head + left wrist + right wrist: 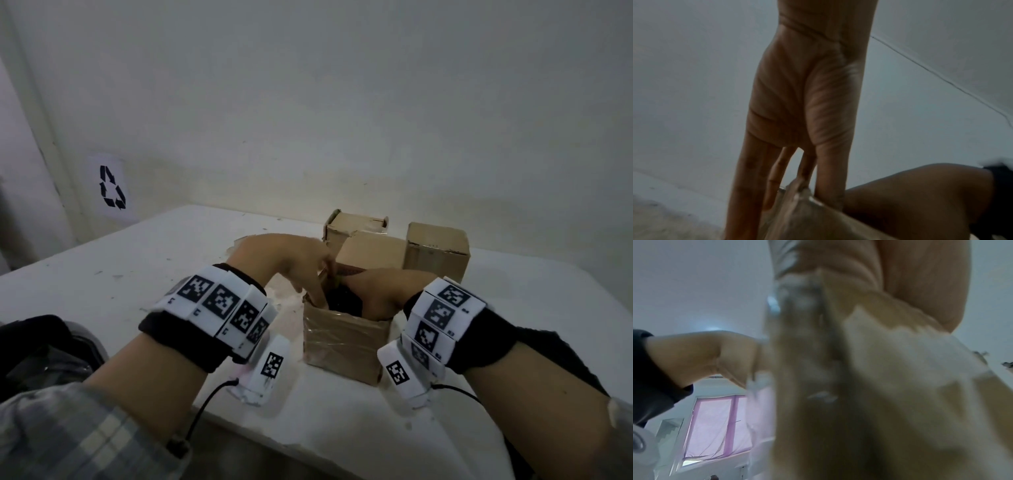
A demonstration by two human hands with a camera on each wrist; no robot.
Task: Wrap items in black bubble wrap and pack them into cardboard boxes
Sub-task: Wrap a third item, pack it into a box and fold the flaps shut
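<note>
left hand: fingers straight, pushed down inside open box, seating black bundle below fingertips.
right hand: buried in box; finger state cannot be told.

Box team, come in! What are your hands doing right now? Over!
Left hand fingers straight, at open box rim. Right hand reaching inside, fingers hidden. Black bundle sits in box. Two more boxes behind, nothing blocking.

three cardboard boxes, two hands
</note>
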